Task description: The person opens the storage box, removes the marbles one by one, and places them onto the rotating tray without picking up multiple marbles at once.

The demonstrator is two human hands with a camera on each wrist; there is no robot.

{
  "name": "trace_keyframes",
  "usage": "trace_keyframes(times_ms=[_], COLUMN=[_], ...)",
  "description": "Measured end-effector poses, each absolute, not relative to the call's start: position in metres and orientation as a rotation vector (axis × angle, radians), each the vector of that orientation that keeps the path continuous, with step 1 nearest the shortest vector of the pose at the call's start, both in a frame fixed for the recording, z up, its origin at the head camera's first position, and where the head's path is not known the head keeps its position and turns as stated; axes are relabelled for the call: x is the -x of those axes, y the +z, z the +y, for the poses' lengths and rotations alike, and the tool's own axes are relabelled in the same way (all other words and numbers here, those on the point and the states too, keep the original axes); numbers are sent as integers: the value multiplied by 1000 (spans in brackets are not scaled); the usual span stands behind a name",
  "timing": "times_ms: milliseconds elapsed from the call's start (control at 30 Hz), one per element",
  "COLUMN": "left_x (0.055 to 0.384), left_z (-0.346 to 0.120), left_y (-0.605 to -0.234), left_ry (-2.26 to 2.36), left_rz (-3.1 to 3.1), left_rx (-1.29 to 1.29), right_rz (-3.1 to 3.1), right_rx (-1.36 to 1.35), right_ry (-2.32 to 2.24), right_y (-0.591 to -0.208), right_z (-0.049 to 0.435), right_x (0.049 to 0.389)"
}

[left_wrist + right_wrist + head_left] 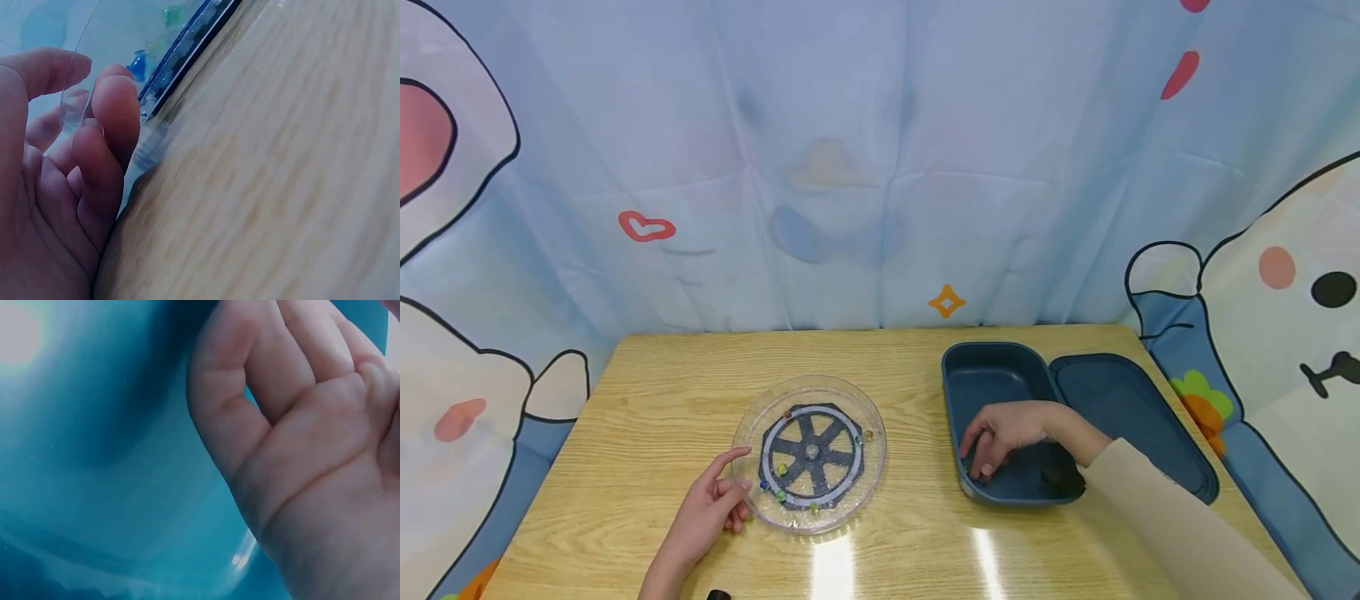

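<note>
A clear round dish (874, 433) stands on the table, with a dark spoked pattern and white ring showing at its base. Several small glass marbles, among them a yellow-green marble (782, 469) and a blue marble (137, 64), lie in it. My left hand (706, 508) pinches the dish's left rim, the clear wall passing between thumb and fingers. Inside a dark blue rectangular container (1000, 367), my right hand (1011, 429) reaches down to the near left corner with curled fingers. Something small and greenish shows by its fingertips; whether they grip it is hidden.
A dark blue lid (1138, 417) lies against the container's right side. A small black object (718, 595) sits at the near edge of the view. Behind the wooden table (685, 392) hangs a light blue printed curtain (850, 167).
</note>
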State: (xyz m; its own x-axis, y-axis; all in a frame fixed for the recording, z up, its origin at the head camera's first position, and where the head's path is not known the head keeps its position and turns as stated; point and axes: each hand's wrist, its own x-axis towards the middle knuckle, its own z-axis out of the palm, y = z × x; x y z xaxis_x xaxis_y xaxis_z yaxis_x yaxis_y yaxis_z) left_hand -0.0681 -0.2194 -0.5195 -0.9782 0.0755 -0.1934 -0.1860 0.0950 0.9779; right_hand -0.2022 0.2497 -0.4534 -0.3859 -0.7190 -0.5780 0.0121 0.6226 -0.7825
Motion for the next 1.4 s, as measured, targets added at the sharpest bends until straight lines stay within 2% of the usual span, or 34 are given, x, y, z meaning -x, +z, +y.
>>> trace_keyframes(times_ms=[233, 533, 800, 1400], left_x=[68, 67, 68, 68], left_z=[-219, -219, -220, -219], left_y=[-519, -521, -522, -520], left_ry=[1996, 2001, 2007, 2001], left_rz=[2171, 2157, 2141, 2151], left_rx=[122, 117, 107, 109], right_rz=[1873, 2130, 2253, 2279], right_rx=[585, 778, 818, 870], right_ry=[-948, -808, -741, -858], right_y=[-456, -466, -469, -441], right_z=[251, 244, 240, 250], right_x=[205, 209, 209, 207])
